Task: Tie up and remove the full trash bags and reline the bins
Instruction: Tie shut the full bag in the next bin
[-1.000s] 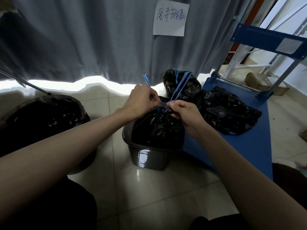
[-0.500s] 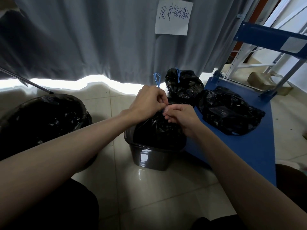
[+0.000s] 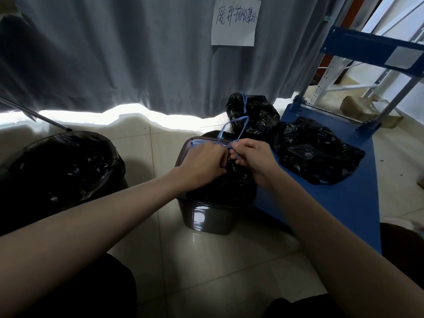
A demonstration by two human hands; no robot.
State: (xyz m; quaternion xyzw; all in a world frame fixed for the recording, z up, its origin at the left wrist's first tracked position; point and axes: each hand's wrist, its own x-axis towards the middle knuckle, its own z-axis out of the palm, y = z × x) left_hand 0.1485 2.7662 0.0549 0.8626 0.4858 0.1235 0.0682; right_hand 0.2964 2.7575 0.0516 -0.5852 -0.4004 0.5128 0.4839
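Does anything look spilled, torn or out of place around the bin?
Nothing stands out. Both hands pinch the blue drawstring over the bag in the small bin; no spill shows on the floor tiles.

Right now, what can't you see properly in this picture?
- Knot in the blue string: head view, hidden behind the left hand and right hand.
- What's inside the trash bag: black plastic hides it.
- Big bin: left edge cuts it off.
- Paper sign: top edge cuts it off.

Bag (image 3: 229, 180) in bin (image 3: 206, 216), cart (image 3: 344, 203) right.
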